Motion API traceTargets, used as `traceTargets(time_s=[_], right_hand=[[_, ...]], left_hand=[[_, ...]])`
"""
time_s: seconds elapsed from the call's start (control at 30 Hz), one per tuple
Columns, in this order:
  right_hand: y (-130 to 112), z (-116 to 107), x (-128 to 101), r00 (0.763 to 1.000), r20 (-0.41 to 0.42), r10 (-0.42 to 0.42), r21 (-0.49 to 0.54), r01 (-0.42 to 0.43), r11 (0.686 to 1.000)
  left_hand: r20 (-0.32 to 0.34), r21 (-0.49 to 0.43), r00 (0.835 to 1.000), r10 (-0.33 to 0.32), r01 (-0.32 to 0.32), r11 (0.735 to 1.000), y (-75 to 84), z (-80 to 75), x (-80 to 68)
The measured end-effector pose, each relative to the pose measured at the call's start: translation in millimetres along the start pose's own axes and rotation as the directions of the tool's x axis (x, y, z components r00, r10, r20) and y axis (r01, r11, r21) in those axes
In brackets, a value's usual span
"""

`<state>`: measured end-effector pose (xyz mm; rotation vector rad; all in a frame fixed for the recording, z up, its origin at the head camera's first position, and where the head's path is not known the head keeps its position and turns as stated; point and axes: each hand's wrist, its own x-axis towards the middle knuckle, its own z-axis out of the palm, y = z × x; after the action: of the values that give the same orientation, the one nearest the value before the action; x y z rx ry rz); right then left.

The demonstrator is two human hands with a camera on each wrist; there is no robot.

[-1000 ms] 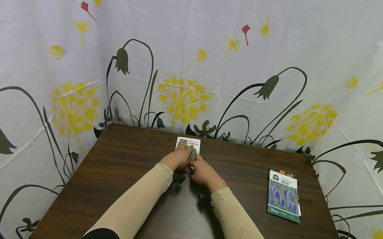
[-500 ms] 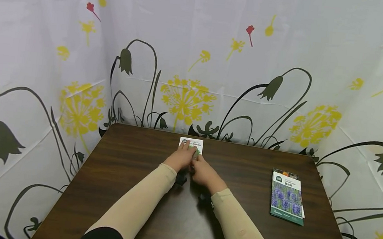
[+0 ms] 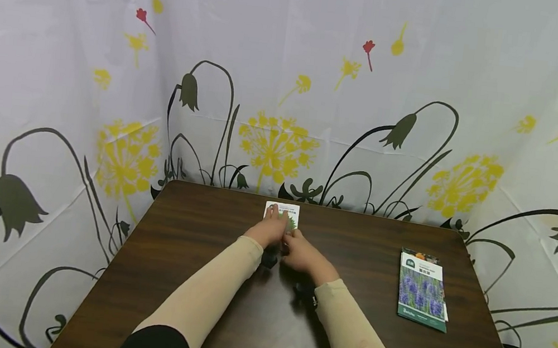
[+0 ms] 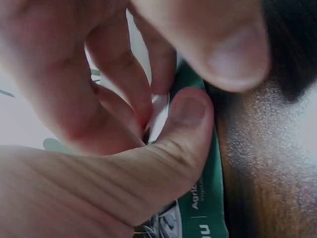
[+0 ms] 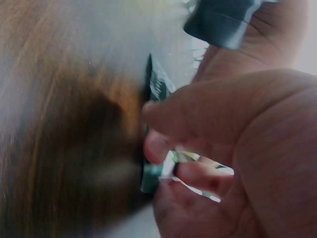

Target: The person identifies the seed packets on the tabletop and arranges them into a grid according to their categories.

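Observation:
A small white and green seed packet (image 3: 285, 210) lies near the far middle of the dark wooden table (image 3: 190, 255). My left hand (image 3: 274, 225) covers its near part; in the left wrist view the thumb (image 4: 185, 111) and curled fingers pinch the packet's green edge (image 4: 208, 208). My right hand (image 3: 292, 245) meets it from the right. The right wrist view shows its thumb and fingers pinching the same packet (image 5: 157, 88) at a corner. Most of the packet's print is hidden under both hands.
A stack of seed packets (image 3: 421, 291) with purple flowers on top lies at the table's right side. A flower-printed white curtain (image 3: 285, 113) closes in the table at the back and both sides. Black wrist-camera mounts (image 3: 304, 292) sit under both forearms.
Both hands stay on the small packet and have barely shifted. The head view has drifted, so everything sits slightly further right in the picture.

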<state>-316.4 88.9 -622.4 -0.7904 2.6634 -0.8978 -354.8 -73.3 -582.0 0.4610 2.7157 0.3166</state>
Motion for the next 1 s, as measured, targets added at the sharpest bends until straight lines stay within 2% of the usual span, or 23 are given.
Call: traceTargets(time_s=[0.07, 0.1, 0.2, 0.37, 0.53, 0.8, 1.0], right_hand=[[-15, -12, -15, 0.999, 0.03, 0.012, 0.028, -0.013, 1.0], [-22, -18, -22, 0.999, 0.042, 0.013, 0.035, -0.014, 0.999], [-27, -24, -37, 1.0, 0.019, 0.012, 0.061, -0.013, 0.998], [-22, -30, -56, 0.998, -0.057, 0.015, 0.063, -0.012, 0.998], [-18, -35, -75, 0.991, -0.106, 0.087, 0.107, -0.075, 0.991], [-18, -35, -92, 0.985, -0.142, 0.102, 0.082, -0.091, 0.992], [-12, -49, -108, 0.96, -0.227, 0.162, 0.075, -0.148, 0.986]], left_hand=[[0.008, -0.014, 1.0, -0.004, 0.004, 1.0, 0.0, 2.6, -1.2], [0.018, -0.021, 1.0, -0.008, 0.009, 1.0, 5.4, -3.1, -9.4], [0.005, -0.028, 1.0, -0.004, 0.005, 1.0, 4.6, -1.6, -8.7], [-0.007, -0.036, 1.0, -0.009, 0.009, 0.999, 3.1, -0.7, -7.9], [-0.003, -0.065, 1.0, -0.005, 0.005, 0.998, -0.9, -1.0, -8.6], [-0.01, -0.073, 1.0, -0.01, 0.009, 0.997, -2.0, -3.9, -9.1], [-0.007, -0.077, 1.0, -0.007, 0.007, 0.997, -0.7, -3.4, -10.4]])
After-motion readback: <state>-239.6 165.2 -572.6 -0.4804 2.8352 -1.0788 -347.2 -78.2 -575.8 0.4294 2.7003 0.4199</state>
